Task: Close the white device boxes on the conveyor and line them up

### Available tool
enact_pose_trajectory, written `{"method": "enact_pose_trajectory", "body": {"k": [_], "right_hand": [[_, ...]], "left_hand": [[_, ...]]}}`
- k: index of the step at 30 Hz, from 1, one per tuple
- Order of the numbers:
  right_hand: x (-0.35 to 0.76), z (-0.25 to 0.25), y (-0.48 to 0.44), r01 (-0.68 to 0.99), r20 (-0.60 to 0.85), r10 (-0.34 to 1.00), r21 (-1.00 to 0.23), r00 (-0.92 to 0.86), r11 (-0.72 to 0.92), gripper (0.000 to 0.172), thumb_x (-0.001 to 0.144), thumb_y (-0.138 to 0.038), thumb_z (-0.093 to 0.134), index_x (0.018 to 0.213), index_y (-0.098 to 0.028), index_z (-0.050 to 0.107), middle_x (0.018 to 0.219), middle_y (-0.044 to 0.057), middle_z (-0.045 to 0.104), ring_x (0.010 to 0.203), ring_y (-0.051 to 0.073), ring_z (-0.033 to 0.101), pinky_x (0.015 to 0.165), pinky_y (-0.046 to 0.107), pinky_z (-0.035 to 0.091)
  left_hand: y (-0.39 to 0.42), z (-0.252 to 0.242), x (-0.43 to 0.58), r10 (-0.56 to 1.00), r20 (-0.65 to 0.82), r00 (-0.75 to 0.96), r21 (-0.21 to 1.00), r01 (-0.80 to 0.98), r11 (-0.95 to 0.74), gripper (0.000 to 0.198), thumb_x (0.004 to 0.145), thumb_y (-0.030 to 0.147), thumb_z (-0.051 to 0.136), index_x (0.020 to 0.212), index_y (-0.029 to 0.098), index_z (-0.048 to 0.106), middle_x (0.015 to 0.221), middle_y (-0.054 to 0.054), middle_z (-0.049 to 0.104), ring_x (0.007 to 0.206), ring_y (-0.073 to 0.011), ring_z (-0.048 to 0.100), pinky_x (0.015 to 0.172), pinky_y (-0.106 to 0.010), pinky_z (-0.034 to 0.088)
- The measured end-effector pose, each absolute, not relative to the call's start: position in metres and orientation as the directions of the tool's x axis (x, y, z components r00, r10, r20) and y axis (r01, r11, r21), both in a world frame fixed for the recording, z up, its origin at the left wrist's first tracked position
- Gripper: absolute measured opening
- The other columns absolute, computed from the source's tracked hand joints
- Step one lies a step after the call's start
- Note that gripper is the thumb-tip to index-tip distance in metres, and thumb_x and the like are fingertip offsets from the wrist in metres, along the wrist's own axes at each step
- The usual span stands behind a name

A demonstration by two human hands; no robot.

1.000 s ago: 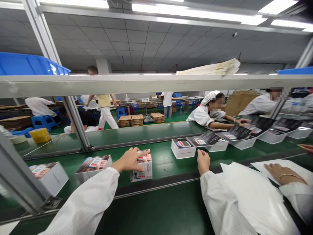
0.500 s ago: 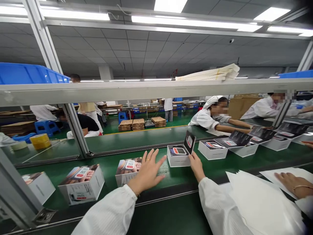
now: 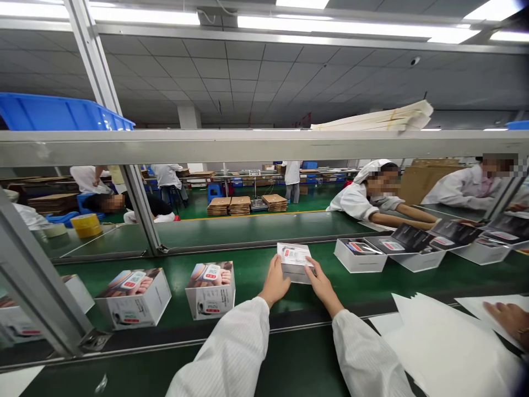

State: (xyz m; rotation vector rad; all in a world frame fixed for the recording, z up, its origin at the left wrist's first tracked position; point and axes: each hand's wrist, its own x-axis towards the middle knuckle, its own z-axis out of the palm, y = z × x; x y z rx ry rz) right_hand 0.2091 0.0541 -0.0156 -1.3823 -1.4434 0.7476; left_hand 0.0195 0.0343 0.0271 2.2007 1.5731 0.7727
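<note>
A small white product box (image 3: 294, 259) lies on the green conveyor belt (image 3: 256, 270) with its lid down. My left hand (image 3: 275, 284) grips its left side and my right hand (image 3: 321, 284) grips its right side, fingers curled round the edges. Two closed printed boxes (image 3: 210, 289) (image 3: 134, 298) stand to the left on the belt. To the right, open boxes (image 3: 359, 255) with raised dark lids sit in a row.
White paper sheets (image 3: 438, 342) lie at the lower right, where another person's hand (image 3: 510, 320) rests. Workers in white coats (image 3: 359, 198) reach onto the belt from the far side. A metal frame post (image 3: 37, 286) slants at left; a shelf beam (image 3: 264, 144) crosses overhead.
The lid of the open box has been closed. My left hand moved right from the printed box onto this box, and both hands now hold it. The printed boxes drifted left.
</note>
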Motion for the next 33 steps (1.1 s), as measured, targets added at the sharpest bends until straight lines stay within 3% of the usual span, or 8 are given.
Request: {"method": "enact_pose_trajectory", "body": {"k": [5, 7, 10, 12, 14, 18, 25, 33], "right_hand": [[0.197, -0.014, 0.058, 0.276, 0.217, 0.960, -0.947, 0.178, 0.163, 0.065, 0.082, -0.065, 0.048, 0.133, -0.025, 0.056, 0.121, 0.008, 0.066, 0.104, 0.026, 0.062, 0.087, 0.036, 0.050], [0.192, -0.011, 0.057, 0.133, 0.162, 0.974, -0.981, 0.158, 0.141, 0.069, 0.082, -0.068, 0.046, 0.134, -0.023, 0.053, 0.120, 0.010, 0.066, 0.096, 0.025, 0.065, 0.073, 0.032, 0.053], [0.175, -0.006, 0.050, -0.056, -0.042, 0.997, -0.998, 0.058, -0.039, 0.069, 0.086, -0.069, 0.039, 0.133, -0.021, 0.052, 0.111, 0.012, 0.070, 0.076, 0.023, 0.068, 0.059, 0.031, 0.053], [0.158, -0.004, 0.045, -0.090, -0.144, 0.989, -0.985, -0.023, -0.145, 0.067, 0.088, -0.067, 0.035, 0.130, -0.019, 0.055, 0.100, 0.012, 0.072, 0.069, 0.023, 0.069, 0.058, 0.033, 0.053], [0.141, -0.002, 0.041, -0.043, -0.115, 0.991, -0.992, -0.066, -0.118, 0.064, 0.090, -0.063, 0.033, 0.126, -0.017, 0.059, 0.097, 0.011, 0.073, 0.076, 0.023, 0.070, 0.064, 0.034, 0.054], [0.123, 0.004, 0.034, 0.231, 0.037, 0.999, -0.972, -0.031, 0.043, 0.045, 0.089, -0.049, 0.043, 0.112, -0.020, 0.069, 0.105, 0.007, 0.073, 0.101, 0.024, 0.065, 0.086, 0.035, 0.051], [0.140, 0.006, 0.009, 0.521, 0.132, 0.991, -0.844, -0.036, 0.131, 0.036, 0.085, -0.036, 0.047, 0.106, -0.025, 0.073, 0.106, 0.005, 0.073, 0.102, 0.026, 0.065, 0.092, 0.037, 0.046], [0.157, -0.019, -0.021, 0.372, 0.269, 0.963, -0.893, -0.007, 0.252, 0.044, 0.084, -0.051, 0.048, 0.103, -0.021, 0.073, 0.103, 0.008, 0.074, 0.093, 0.027, 0.067, 0.086, 0.037, 0.050]], "left_hand": [[0.008, 0.040, -0.013, 0.894, 0.281, 0.349, 0.533, 0.719, -0.447, 0.087, 0.080, 0.018, 0.056, 0.156, 0.015, 0.012, 0.159, -0.017, 0.021, 0.146, -0.0290, 0.024, 0.118, -0.046, 0.023], [0.001, 0.057, -0.025, 0.848, 0.291, 0.443, 0.494, 0.689, -0.530, 0.096, 0.074, 0.022, 0.067, 0.155, 0.024, 0.016, 0.161, -0.010, 0.020, 0.147, -0.0304, 0.019, 0.120, -0.049, 0.014], [-0.003, 0.094, -0.036, 0.728, 0.304, 0.615, 0.267, 0.679, -0.684, 0.111, 0.065, 0.029, 0.082, 0.154, 0.035, 0.017, 0.161, -0.002, 0.019, 0.147, -0.0360, 0.008, 0.118, -0.057, -0.002], [-0.002, 0.118, -0.039, 0.653, 0.277, 0.705, 0.069, 0.663, -0.745, 0.109, 0.068, 0.034, 0.083, 0.154, 0.039, 0.016, 0.160, -0.004, 0.020, 0.147, -0.0381, 0.008, 0.116, -0.059, 0.000], [-0.001, 0.134, -0.042, 0.642, 0.218, 0.735, -0.009, 0.659, -0.752, 0.099, 0.074, 0.041, 0.079, 0.153, 0.040, 0.020, 0.155, -0.008, 0.026, 0.143, -0.0380, 0.020, 0.115, -0.056, 0.015], [0.001, 0.139, -0.049, 0.714, 0.104, 0.692, 0.025, 0.716, -0.697, 0.095, 0.077, 0.060, 0.072, 0.154, 0.034, 0.023, 0.141, -0.014, 0.037, 0.126, -0.0374, 0.040, 0.102, -0.048, 0.036], [0.001, 0.127, -0.047, 0.716, 0.031, 0.697, 0.015, 0.716, -0.698, 0.095, 0.076, 0.067, 0.067, 0.154, 0.037, 0.022, 0.138, -0.014, 0.039, 0.120, -0.0377, 0.040, 0.098, -0.047, 0.036], [0.000, 0.128, -0.055, 0.744, -0.016, 0.668, -0.022, 0.744, -0.668, 0.097, 0.073, 0.056, 0.075, 0.153, 0.036, 0.025, 0.139, -0.014, 0.040, 0.121, -0.0376, 0.040, 0.099, -0.046, 0.035]]}}
